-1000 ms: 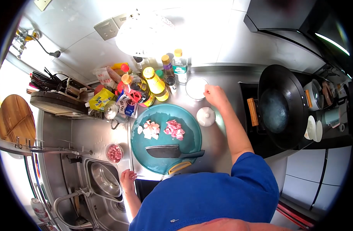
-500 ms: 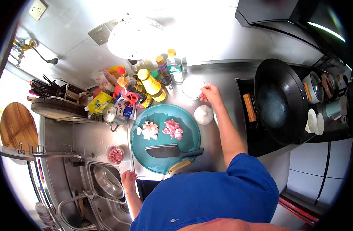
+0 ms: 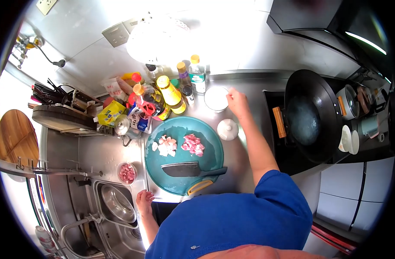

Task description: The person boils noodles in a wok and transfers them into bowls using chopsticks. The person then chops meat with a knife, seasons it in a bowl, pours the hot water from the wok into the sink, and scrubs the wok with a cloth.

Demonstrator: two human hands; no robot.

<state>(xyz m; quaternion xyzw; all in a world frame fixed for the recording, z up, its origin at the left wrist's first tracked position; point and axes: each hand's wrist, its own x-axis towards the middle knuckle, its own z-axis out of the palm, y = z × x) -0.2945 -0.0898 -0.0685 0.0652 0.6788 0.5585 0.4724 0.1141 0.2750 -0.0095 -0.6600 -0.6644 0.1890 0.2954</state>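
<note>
We see on the person a blue shirt (image 3: pixel 232 220) with a short right sleeve (image 3: pixel 284 195). Close to its rounded neckline (image 3: pixel 212 249) we notice one small, pale mark (image 3: pixel 195 247). The left hand (image 3: pixel 144 200) and right hand (image 3: pixel 237 102) are bare.

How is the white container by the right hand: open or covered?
Open: the white container shows its round rim, uncovered, beside the right hand.
</note>
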